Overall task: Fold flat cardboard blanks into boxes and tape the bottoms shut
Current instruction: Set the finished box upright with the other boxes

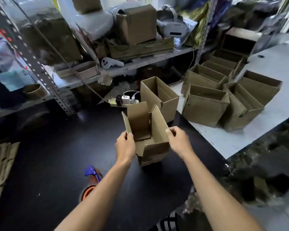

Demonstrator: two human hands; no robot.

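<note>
Cardboard box (pixel 147 130) upright, flaps open — left hand (pixel 125 145), right hand (pixel 179 140) gripping sides

Brown cardboard box (pixel 147 134), erected, upright on the black table centre-near, top open, four top flaps standing up, far flap tallest. Left hand (pixel 125 145) grips its left flap, right hand (pixel 179 140) pinches the right flap's near edge. Second open box (pixel 158 97) stands just beyond it, far right of it, flaps up. Cluster of finished open boxes (pixel 223 95) packed together on the white table at right, some nested in a row running to far right. Stack of flat cardboard blanks (pixel 2 165) at the left edge, near.
</note>
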